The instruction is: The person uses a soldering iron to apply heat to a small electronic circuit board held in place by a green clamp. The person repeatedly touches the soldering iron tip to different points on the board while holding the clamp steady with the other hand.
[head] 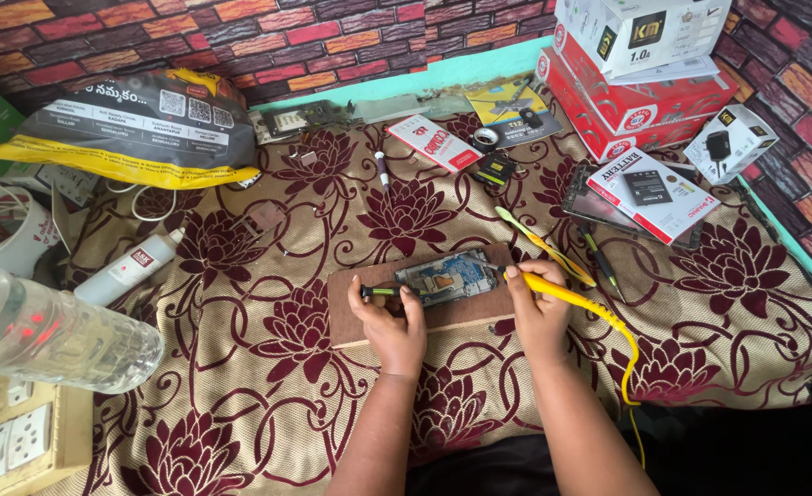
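Both hands work at the near edge of the brown board [369, 317], which lies on the floral cloth over the tabletop [268, 386]. Left hand [392, 321] is curled shut round a small screwdriver with a green and black handle [380, 291]; the tool lies roughly level, left to right, its tip pointing at the left end of the opened phone [447, 276]. Right hand [536, 308] pinches a yellow soldering iron [562, 296] like a pen, fingers closed on the barrel, its metal tip reaching up and left to the phone's right end; the yellow cord [628, 367] trails back toward the body.

That phone, back cover off with its blue circuit board showing, sits just beyond the knuckles, between the two hands. Its long axis runs left to right, tilted slightly up on the right. Each hand is about equally near, one tool at each short end.

Farther out on the right lie a yellow-green tool [544, 246] and a dark-handled one beside it, then a white and red battery box [652, 193] on a dark panel. To the left are a white squeeze bottle [125, 268] and a clear plastic bottle [52, 335]. Against the brick-patterned wall sit a stack of red and white cartons [640, 78], a small red and white box [435, 142] and a black and yellow bag [135, 129].
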